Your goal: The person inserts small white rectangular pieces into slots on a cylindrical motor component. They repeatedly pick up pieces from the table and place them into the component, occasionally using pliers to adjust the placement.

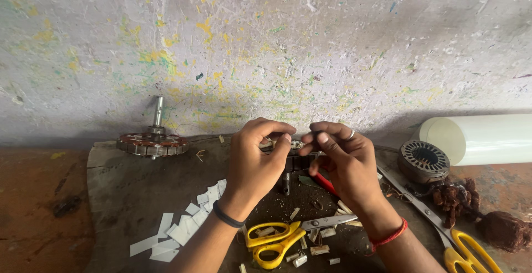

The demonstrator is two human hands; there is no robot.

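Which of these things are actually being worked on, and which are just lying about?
In hand:
- left hand and right hand, both on the small motor part between them

Lying about:
- yellow scissors
- second scissors at right
- white paper strips
- wound rotor with shaft
- metal stator
- white roll
- copper wire clumps

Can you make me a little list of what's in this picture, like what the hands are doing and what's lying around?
left hand: pinching the top of a small metal motor part
right hand: fingers on the same part, ring on one finger
front: yellow scissors, white paper strips
left: motor piece with shaft
right: round metal stator, white roll, second yellow scissors, brown wire clumps
surface: dark worn board
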